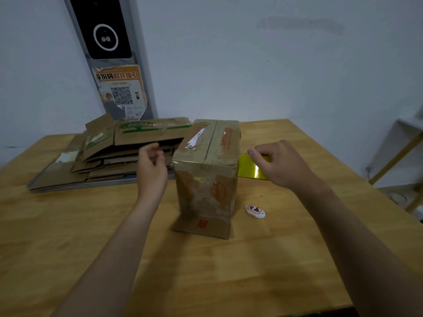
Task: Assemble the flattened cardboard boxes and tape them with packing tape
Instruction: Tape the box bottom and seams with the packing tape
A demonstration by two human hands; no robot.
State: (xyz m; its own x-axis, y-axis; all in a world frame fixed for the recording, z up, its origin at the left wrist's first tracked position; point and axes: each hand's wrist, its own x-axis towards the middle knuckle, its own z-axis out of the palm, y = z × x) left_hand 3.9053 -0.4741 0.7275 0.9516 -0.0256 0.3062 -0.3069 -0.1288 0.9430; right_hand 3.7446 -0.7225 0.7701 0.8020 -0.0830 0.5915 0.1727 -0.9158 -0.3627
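Cardboard box (206,170): standing upright at the centre of the table (206,282), top flaps closed, one bottom flap lying outward on the near side; yellow tape (248,167) stretching rightward from its right face; right hand (279,165) gripping that tape, fingers curling over it; left hand (152,165) hovering just left of the box, fingers loosely curled, holding nothing; flattened boxes (109,154) lying stacked at far left; white tag (255,210) lying just right of the box's base.
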